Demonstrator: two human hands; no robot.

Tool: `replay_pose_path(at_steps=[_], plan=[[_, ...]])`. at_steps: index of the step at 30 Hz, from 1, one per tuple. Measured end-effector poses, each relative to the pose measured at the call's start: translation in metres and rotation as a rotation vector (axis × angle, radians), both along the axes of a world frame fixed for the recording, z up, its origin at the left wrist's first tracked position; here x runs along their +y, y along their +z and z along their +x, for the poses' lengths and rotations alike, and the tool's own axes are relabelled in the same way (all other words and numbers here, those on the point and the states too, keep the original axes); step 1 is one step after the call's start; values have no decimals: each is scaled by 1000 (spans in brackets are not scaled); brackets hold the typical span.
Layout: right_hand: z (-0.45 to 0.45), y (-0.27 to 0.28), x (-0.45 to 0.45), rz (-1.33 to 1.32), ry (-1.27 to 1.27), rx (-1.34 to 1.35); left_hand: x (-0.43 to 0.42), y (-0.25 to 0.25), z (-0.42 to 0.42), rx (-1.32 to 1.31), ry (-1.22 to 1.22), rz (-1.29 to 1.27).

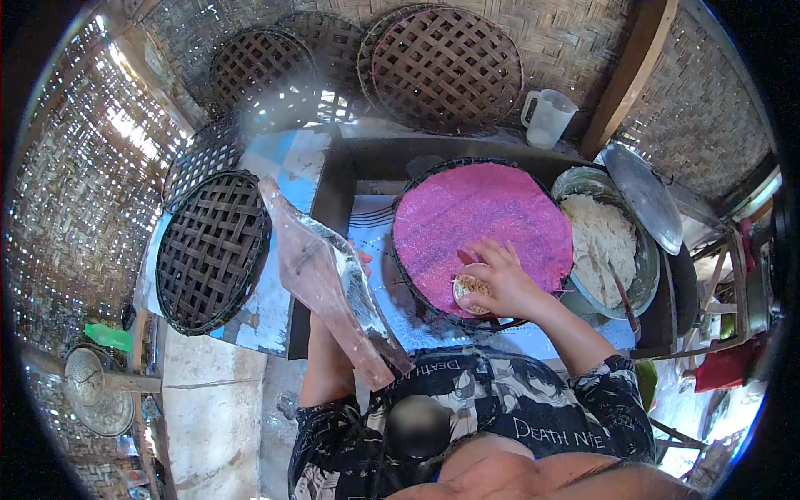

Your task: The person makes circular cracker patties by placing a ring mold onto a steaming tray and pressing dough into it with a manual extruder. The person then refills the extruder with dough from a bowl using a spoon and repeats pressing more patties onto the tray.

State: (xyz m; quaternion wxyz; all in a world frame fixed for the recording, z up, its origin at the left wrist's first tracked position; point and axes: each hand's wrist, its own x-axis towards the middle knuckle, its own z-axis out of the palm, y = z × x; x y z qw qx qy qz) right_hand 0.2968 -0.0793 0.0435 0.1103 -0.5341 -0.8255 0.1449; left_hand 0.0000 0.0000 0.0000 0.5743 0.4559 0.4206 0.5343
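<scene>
Pink sheeting [467, 217] covers the round woven tray [400, 277] in front of my torso. Right hand [502, 282]: positioned over the near part of the sheeting, fingers bent and partly closed, gripping a small round piece [472, 295] with a pale rim and a speckled tan face. The piece is located near the sheeting's near edge, within the tray outline. Left hand [365, 260]: mostly concealed behind a tilted wooden implement [310, 262]; only fingertips show past its edge, so I cannot tell how far it is closed. Right of the tray: a basin [646, 279] containing a pale mass [596, 229], with a slim handle [622, 292] leaning in it. Left of the implement: a dark lattice tray [212, 250].
</scene>
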Motion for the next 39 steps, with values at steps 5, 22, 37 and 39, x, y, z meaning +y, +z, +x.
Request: replay_pose_path(at_steps=[5,22,37,39], plan=[[-6,-8,-1,88,34,22,-4,21,14,-426,-22,-255],[3,-7,0,77,92,-2,9,-8,3,-268,-215,-178],[13,3,-2,100,6,-6,-15,35,19,-432,-167,-209],[16,2,-2,105,-18,16,-17,40,21,-472,-126,-265]])
